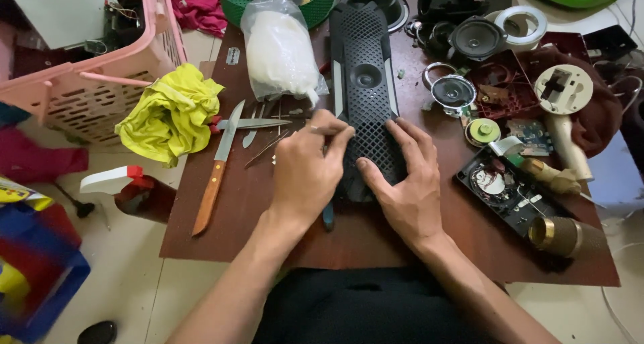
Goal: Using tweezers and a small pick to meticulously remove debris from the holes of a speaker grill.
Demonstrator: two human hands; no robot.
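Pink basket holds electronics; clear bag holds white stuff.

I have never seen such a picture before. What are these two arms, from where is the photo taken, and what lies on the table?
There is no machine: a person works with bare hands, and a camera worn on the head looks down at them. The left hand pinches a thin metal tool against a long black speaker grille. The right hand presses flat on the grille's near end. On the brown table lie a wooden-handled knife, a yellow cloth, a bag of white material, small loose speakers and an opened black casing.
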